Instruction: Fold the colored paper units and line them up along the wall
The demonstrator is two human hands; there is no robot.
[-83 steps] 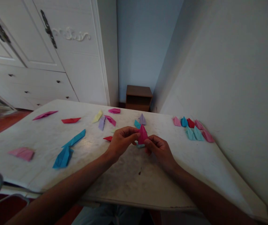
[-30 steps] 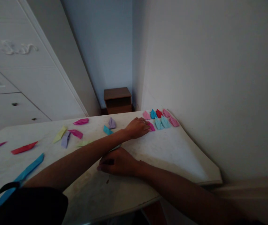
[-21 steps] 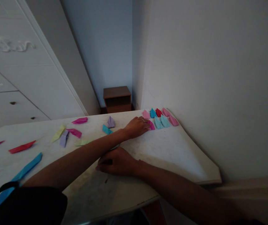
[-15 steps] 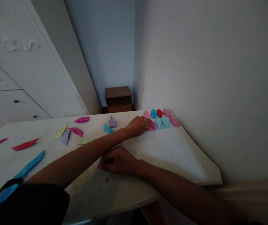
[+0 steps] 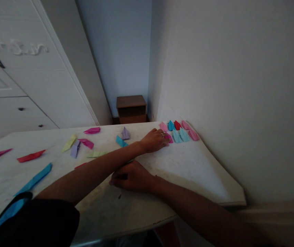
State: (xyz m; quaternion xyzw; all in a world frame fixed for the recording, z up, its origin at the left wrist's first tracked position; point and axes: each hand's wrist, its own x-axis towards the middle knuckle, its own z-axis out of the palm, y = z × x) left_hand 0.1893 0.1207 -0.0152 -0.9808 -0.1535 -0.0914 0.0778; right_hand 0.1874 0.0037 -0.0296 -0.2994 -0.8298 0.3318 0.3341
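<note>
My left hand (image 5: 155,140), with a ring on one finger, reaches across the table. Its fingers curl down onto a magenta folded paper piece (image 5: 169,138), partly covering it. Beside that piece lie two pale turquoise folded papers (image 5: 180,135). Behind them sit a light pink one (image 5: 163,126), a blue one (image 5: 171,125) and a red one (image 5: 177,125), with pink ones (image 5: 193,134) at the right end. Under my left forearm, my right hand (image 5: 133,175) rests on the tabletop, fingers curled in; whatever they may hold is hidden.
Left on the white table (image 5: 200,175) are scattered folded papers: purple (image 5: 125,133), blue (image 5: 121,141), yellow (image 5: 69,143), red (image 5: 31,156) and a long blue strip (image 5: 35,178). A wall (image 5: 226,85) borders the right side. A white wardrobe (image 5: 49,89) and brown nightstand (image 5: 131,102) stand beyond.
The view has shifted slightly, so most things sit a little further right. My left fingers cover the magenta paper a bit more. My right hand keeps its curled pose.
</note>
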